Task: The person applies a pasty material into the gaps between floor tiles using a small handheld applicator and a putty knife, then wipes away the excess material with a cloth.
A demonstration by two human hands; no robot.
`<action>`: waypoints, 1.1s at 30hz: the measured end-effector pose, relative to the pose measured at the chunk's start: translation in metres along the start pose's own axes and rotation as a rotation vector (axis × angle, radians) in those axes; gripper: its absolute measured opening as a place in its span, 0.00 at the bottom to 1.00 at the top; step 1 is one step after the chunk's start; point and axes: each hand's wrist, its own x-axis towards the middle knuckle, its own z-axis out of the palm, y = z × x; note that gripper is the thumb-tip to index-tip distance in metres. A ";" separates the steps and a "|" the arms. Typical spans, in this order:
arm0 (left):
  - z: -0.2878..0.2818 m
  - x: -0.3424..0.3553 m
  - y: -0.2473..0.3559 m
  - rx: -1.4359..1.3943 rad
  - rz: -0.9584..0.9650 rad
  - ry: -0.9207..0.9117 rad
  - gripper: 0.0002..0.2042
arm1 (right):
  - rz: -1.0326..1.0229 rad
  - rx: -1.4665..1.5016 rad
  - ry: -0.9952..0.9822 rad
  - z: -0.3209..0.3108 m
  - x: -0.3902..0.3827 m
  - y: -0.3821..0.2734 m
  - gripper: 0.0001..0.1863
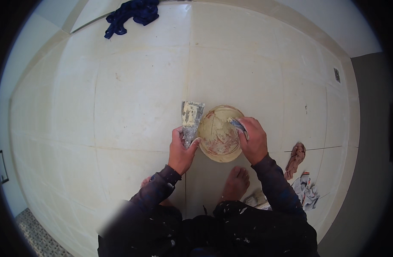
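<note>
My left hand (pixel 180 154) is closed round the lower part of a putty knife (pixel 192 115). Its wide blade points away from me and is smeared with cream paste over grey metal. Just right of it stands a round tub (pixel 222 159), streaked with cream and reddish paste. Over the tub's right side, my right hand (pixel 254 139) grips a small blue-grey scraper (pixel 236 124), mostly covered by the fingers. The scraper's end is at the paste (pixel 218 128); whether it touches cannot be told.
Cream tiles (pixel 136 85) cover the floor. A dark blue cloth (pixel 136 15) lies at the far wall. On the right are a brown cloth (pixel 296 160) and a grey-white cloth (pixel 306 191). My bare right foot (pixel 236 184) is close behind the tub. A drain grate (pixel 337 75) sits far right.
</note>
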 end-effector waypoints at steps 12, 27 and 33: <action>0.018 -0.002 -0.041 0.049 0.063 0.119 0.22 | -0.161 -0.279 -0.104 0.044 -0.005 0.004 0.17; 0.014 -0.015 -0.024 -0.091 -0.098 0.131 0.21 | 0.685 1.036 -0.369 0.007 -0.030 0.024 0.15; -0.010 -0.019 -0.016 -0.188 -0.117 0.072 0.20 | 0.799 1.409 -0.324 0.008 -0.030 0.016 0.20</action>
